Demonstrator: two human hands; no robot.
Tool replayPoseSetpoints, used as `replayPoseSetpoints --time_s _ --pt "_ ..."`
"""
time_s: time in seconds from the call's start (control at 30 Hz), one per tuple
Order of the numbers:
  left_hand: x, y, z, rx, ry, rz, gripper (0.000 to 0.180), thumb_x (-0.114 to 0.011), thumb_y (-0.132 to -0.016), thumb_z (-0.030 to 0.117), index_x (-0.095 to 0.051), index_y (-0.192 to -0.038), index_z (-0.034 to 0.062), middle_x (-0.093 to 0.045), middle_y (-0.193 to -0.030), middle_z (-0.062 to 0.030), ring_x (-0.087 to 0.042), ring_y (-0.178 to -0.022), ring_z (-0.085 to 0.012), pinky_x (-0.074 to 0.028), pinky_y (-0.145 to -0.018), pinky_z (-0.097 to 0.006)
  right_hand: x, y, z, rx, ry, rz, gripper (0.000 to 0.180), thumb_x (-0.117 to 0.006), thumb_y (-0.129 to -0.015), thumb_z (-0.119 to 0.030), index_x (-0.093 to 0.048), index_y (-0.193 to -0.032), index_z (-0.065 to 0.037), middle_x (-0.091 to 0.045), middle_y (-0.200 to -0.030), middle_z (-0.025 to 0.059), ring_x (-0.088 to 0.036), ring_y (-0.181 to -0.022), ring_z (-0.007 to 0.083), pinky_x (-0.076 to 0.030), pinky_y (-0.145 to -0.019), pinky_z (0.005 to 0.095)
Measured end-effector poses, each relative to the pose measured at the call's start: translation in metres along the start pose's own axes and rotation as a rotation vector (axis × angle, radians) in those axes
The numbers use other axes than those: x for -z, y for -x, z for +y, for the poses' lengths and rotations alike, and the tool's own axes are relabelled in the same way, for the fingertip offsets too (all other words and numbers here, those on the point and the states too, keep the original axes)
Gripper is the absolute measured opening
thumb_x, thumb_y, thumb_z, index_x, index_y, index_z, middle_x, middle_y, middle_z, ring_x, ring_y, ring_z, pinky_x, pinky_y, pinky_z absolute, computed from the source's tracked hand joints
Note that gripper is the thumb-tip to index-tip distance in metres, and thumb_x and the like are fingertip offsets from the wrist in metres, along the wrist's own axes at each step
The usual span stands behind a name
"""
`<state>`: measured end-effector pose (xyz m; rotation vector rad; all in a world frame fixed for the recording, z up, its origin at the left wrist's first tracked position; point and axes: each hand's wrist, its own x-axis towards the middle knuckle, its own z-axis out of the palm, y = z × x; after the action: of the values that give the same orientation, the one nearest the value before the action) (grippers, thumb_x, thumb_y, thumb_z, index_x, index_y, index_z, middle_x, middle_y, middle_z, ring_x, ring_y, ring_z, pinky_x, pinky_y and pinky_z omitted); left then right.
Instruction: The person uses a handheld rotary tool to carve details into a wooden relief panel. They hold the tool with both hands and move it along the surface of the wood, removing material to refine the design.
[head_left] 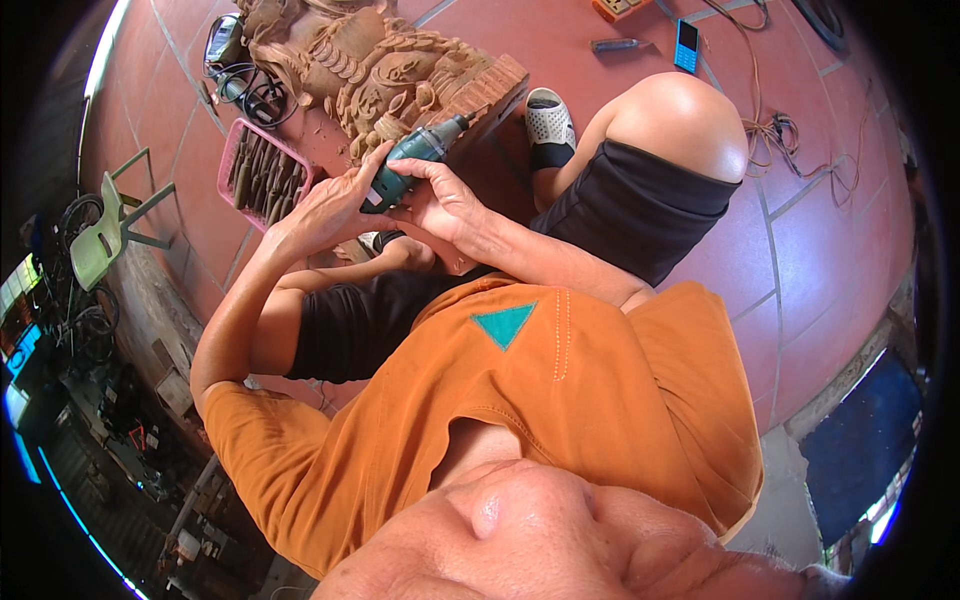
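A teal die grinder [420, 148] with a dark metal nose is held in front of my body, its nose pointing up and to the right. My left hand [338, 198] wraps the rear of its body from the left. From the right, my right hand [447, 205] grips it too, with the thumb lying along the housing; its other fingers are partly hidden. Just beyond the tool lies a brown wooden carving [385, 75] with deep ornate relief and a thick block base [490, 88]. The grinder's nose overlaps this base in view; whether they touch I cannot tell.
A pink basket [228, 180] of carving chisels [268, 175] stands left of my hands. Another corded power tool [250, 95] lies beyond it. A small green chair [95, 235] is far left. At right are a blue phone [686, 47], a short tool [615, 45] and an orange cord [757, 90].
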<state>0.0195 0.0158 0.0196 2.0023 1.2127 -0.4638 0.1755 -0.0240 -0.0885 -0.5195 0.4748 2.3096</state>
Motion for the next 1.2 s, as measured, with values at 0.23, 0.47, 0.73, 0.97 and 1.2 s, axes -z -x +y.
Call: replayPoseSetpoints --time_s 0.23,0.47,0.73,0.97,1.2 --pt "0.003 -0.001 0.003 -0.014 0.007 -0.021 0.1 -0.078 -0.078 0.031 -0.017 -0.153 0.0061 -0.061 -0.111 -0.0318 -0.063 -0.1 -0.0443 -0.049 -0.084 -0.047 0.002 0.0 0.001 0.025 -0.03 -0.014 0.029 -0.069 -0.082 -0.009 -0.058 -0.109 -0.009 -0.064 -0.1 0.0051 -0.064 -0.093 0.0194 -0.054 -0.081 0.0428" --pt "0.004 -0.002 0.005 -0.006 -0.02 -0.02 0.099 -0.078 -0.078 0.033 -0.018 -0.152 0.0072 -0.062 -0.108 -0.0311 -0.064 -0.098 -0.0447 -0.05 -0.082 -0.047 0.002 0.0 0.0 0.004 -0.059 0.002 0.027 -0.069 -0.083 -0.007 -0.06 -0.109 -0.008 -0.065 -0.102 0.0073 -0.063 -0.096 0.0232 -0.05 -0.088 0.0471" --pt "0.002 -0.002 0.006 0.007 -0.016 -0.005 0.098 -0.078 -0.079 0.035 -0.018 -0.152 0.0075 -0.062 -0.11 -0.0313 -0.064 -0.1 -0.0446 -0.05 -0.083 -0.048 0.002 -0.001 0.0 0.006 -0.027 -0.02 0.031 -0.071 -0.082 -0.009 -0.059 -0.11 -0.01 -0.066 -0.1 0.0057 -0.064 -0.094 0.0212 -0.052 -0.081 0.045" --pt "0.004 0.0 0.009 0.002 0.01 0.015 0.095 -0.077 -0.08 0.036 -0.019 -0.151 0.0095 -0.062 -0.11 -0.0308 -0.064 -0.099 -0.0452 -0.051 -0.082 -0.048 0.001 -0.002 0.0 0.03 -0.011 -0.041 0.032 -0.071 -0.082 -0.008 -0.059 -0.111 -0.01 -0.065 -0.102 0.0051 -0.064 -0.096 0.0217 -0.051 -0.082 0.0486" --pt "0.0 0.001 0.005 -0.008 -0.021 0.049 0.095 -0.077 -0.081 0.038 -0.019 -0.151 0.0096 -0.063 -0.105 -0.0298 -0.065 -0.094 -0.0448 -0.051 -0.078 -0.048 -0.003 0.0 -0.001 0.034 0.017 -0.04 0.03 -0.07 -0.083 -0.009 -0.059 -0.111 -0.01 -0.066 -0.1 0.0047 -0.064 -0.094 0.021 -0.051 -0.083 0.0487"
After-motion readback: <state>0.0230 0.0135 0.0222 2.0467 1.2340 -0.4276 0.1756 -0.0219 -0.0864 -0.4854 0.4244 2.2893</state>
